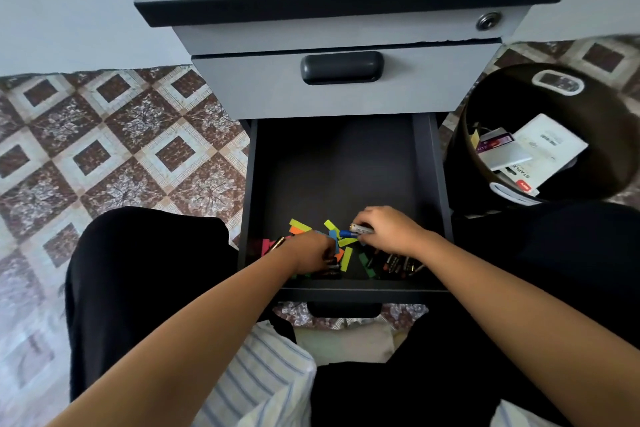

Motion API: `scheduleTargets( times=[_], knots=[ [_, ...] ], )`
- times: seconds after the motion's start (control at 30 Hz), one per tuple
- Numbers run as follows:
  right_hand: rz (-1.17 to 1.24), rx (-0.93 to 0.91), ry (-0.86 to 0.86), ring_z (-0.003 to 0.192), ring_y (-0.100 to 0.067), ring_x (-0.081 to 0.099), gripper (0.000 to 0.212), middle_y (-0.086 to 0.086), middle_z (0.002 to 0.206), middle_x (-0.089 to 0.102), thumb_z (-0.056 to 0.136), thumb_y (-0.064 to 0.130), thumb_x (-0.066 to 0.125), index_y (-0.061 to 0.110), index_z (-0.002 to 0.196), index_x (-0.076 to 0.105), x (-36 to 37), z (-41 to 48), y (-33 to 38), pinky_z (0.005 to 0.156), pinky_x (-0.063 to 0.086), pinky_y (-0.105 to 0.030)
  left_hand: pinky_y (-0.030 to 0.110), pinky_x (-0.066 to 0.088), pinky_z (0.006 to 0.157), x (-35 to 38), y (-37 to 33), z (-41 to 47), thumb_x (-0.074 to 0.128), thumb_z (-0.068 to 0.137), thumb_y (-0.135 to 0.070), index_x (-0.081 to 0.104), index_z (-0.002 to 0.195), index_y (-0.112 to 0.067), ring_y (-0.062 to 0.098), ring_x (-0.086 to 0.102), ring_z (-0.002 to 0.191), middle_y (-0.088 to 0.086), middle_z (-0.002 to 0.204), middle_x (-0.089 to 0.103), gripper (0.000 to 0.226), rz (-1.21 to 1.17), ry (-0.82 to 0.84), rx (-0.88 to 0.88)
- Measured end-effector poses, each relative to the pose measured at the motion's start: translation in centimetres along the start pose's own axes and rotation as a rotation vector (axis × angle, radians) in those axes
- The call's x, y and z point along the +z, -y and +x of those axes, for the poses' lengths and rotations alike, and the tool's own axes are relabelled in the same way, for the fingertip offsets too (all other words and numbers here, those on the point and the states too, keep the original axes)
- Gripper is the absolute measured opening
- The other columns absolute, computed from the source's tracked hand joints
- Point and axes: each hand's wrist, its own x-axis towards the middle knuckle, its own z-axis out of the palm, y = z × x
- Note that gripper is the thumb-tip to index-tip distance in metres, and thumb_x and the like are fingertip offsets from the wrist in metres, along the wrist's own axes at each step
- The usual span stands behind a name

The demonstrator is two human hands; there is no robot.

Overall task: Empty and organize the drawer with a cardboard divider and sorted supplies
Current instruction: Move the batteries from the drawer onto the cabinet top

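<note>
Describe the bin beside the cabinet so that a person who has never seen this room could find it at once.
Start at the grey cabinet whose drawer is pulled open. On the patterned floor just to its right stands a dark round bin. Unlike anything nearby, it holds white packaging, one piece printed STAPLE.
</note>
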Motion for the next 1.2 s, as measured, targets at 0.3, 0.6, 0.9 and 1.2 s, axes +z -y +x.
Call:
scheduleTargets(
  times=[0.3,0.6,0.9,1.2],
  knots=[
    [0.232,0.034,-0.138,0.086,-0.019,0.060,0.019,0.002,0.095,0.063,0.088,0.023,0.063,0.017,0.106,0.065,-1.9,-1.0,0.9,0.068,0.044,-0.027,0.031,0.044,0.079,-0.9,-0.1,-0.2,0.058,0.089,-0.025,0.061,0.108,-0.007,0.027,0.058,0.101,0.011,0.108,0.063,0.026,-0.088,-0.067,-0.027],
    [0.527,-0.017,-0.488,0.069,0.010,0.056,0.017,0.016,0.079,0.062,0.087,0.017,0.063,0.014,0.102,0.070,-10.2,-4.4,4.4,0.063,0.039,-0.004,0.017,0.048,0.061,-11.0,-1.1,-3.7,0.068,0.083,-0.006,0.061,0.090,-0.012,0.004,0.057,0.060,-0.001,0.070,0.060,0.011,-0.928,-0.466,-0.048],
    [0.660,-0.097,-0.770,0.074,-0.016,0.055,0.013,-0.021,0.092,0.069,0.088,0.013,0.063,0.016,0.098,0.069,-20.4,-7.3,8.6,0.074,0.053,-0.042,0.017,0.039,0.056,-22.4,-4.5,-9.1,0.065,0.085,-0.007,0.062,0.085,-0.016,0.002,0.054,0.055,-0.002,0.069,0.062,0.010,-1.011,-0.692,0.105],
    [0.530,-0.032,-0.868,0.069,-0.019,0.054,0.026,-0.016,0.077,0.063,0.077,0.012,0.073,-0.004,0.098,0.068,-29.2,-4.9,12.2,0.067,0.052,-0.039,0.019,0.045,0.055,-32.1,-6.4,-10.2,0.067,0.084,-0.010,0.060,0.093,-0.008,0.011,0.057,0.062,0.007,0.077,0.062,0.011,-1.003,-0.812,0.046]
  ],
)
